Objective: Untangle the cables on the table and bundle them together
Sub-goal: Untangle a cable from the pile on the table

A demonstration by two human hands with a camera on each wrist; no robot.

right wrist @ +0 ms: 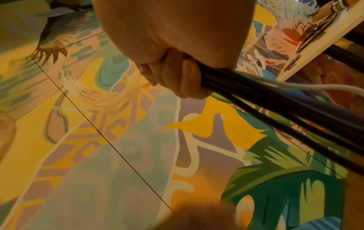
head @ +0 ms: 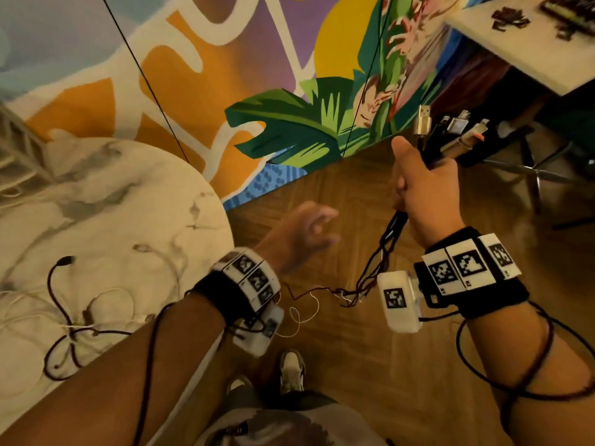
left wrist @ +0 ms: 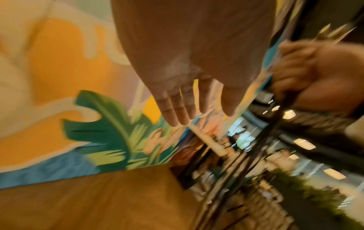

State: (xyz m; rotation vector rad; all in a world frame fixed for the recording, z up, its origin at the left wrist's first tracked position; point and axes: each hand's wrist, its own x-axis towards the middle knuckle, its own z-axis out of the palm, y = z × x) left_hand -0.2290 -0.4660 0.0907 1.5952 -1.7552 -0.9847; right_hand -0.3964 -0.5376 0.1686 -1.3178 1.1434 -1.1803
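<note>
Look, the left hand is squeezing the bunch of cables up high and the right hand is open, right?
Swapped. The right hand squeezes the bunch of cables up high, and the left hand is open, as the head view shows.

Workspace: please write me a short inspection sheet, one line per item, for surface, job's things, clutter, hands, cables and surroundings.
Surface: round marble table, at the left of the head view.
Job's things: gathered cables held upright, plugs on top; tangled cables lie on the table.
Clutter: nothing seen on the marble table.
Hands: right hand grips the gathered cables; left hand is open beside the hanging tails and holds nothing.
Cables: the tails hang toward the wooden floor; black leads run along both forearms.
Surroundings: painted wall; white table with small dark things, top right.
</note>
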